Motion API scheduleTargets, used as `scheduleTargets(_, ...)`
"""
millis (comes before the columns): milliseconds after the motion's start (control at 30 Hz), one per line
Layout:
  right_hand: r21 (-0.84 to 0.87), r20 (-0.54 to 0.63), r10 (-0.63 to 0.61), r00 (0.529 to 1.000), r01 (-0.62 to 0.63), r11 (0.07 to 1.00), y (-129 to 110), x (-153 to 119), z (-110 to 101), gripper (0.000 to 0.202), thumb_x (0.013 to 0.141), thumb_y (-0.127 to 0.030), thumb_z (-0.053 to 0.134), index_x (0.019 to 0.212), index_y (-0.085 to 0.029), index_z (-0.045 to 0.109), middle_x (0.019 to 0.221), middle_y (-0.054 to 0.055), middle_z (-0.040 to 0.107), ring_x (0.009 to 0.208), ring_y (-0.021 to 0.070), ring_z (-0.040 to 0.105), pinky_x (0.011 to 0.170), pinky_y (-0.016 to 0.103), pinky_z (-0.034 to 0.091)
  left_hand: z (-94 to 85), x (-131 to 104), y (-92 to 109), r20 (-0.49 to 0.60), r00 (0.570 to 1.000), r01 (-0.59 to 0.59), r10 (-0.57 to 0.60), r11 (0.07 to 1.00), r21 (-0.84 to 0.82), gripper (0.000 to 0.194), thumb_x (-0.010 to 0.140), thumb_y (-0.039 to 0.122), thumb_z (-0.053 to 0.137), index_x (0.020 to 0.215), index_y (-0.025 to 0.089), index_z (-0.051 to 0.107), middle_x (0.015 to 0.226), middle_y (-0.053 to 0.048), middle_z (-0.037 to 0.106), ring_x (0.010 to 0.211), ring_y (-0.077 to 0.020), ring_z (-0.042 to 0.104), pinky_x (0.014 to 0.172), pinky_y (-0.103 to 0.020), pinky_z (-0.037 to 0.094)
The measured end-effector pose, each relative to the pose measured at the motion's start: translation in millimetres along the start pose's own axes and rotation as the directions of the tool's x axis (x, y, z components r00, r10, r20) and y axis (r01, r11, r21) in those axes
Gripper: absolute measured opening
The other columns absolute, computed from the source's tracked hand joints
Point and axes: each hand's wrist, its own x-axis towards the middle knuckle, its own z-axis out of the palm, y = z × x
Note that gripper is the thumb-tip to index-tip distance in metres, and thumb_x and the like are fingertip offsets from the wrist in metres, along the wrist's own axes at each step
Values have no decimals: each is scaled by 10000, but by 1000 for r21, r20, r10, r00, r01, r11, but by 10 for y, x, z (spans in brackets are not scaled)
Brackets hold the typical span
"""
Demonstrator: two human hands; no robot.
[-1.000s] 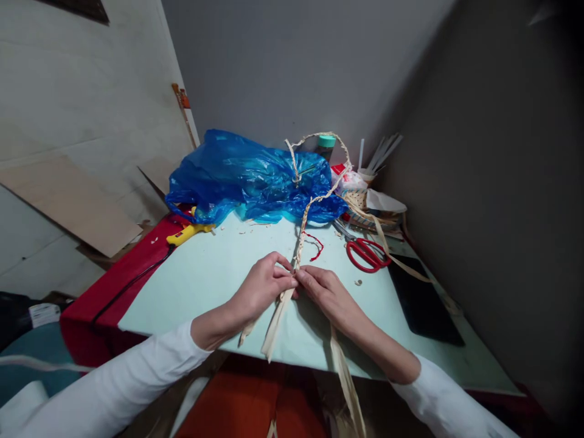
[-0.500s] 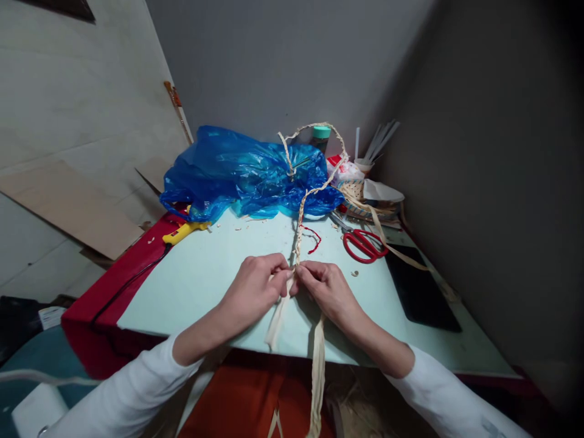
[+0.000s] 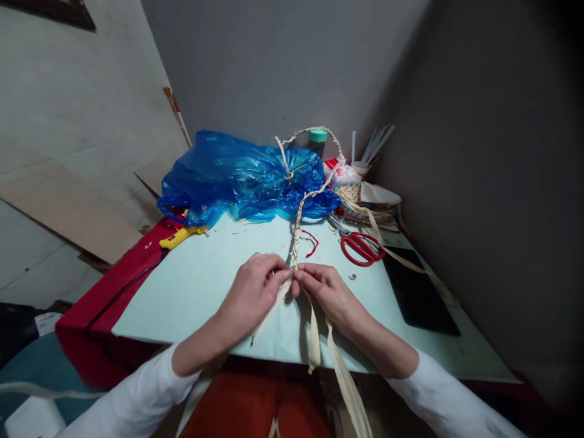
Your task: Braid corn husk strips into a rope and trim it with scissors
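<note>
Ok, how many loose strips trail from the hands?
3: one strip by the left hand, a shorter one and a longer one below the right hand. More may be hidden.

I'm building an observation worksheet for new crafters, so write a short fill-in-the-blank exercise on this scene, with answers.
1. The left hand and right hand, below ____ sleeves, meet at the pale braid.
2. The plastic bag beyond the hands is ____.
3. The scissors handles are ____.
4. In the picture, the flat black panel lies to the ____ of the hands.

Missing words: white; blue; red; right.
</note>
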Motion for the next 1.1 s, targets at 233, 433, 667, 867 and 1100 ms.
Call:
scheduleTargets(233,27,14,-54,998,54,998,59,-2,34,318,919,-396,455,690,-184,514,672,-4,507,616,118,440,589,233,351,201,202,-162,430,899,382,-84,631,-676,171,881,325,509,847,158,503,665,8,549,516,-70,430,497,-200,311)
scheduleTargets(433,-241,45,-55,997,65,968,-42,-55,3,270,951,-324,389,826,-182,582,680,-2,563,648,132,497,640,243,371,219,163,-201,446,884,431,-142,618,-658,201,877,348,538,852,149,549,601,24,535,427,-34,285,414,-195,145)
scheduleTargets(667,-832,-85,-92,992,-20,554,-79,-193,30,334,992,-346,330,808,-179,554,592,18,576,488,138,440,525,273,225,223,119,-212,305,913,397,-269,758,-518,282,816,349,581,648,127,626,496,44,467,378,-34,253,403,-239,120)
scheduleTargets(867,-955,-121,-86,989,-92,282,-198,-272,135,320,995,-308,317,855,-185,576,676,65,681,566,192,611,534,301,203,235,100,-145,253,919,395,-304,743,-540,249,769,289,603,586,124,637,452,52,448,391,-39,216,436,-250,126)
scheduleTargets(1100,-995,-85,-30,996,-84,57,-280,-274,515,202,900,-118,425,1057,-128,552,737,94,707,603,189,665,494,289,236,212,80,-203,321,911,408,-258,664,-627,250,806,305,563,823,105,712,408,76,369,401,-55,265,439,-228,136)
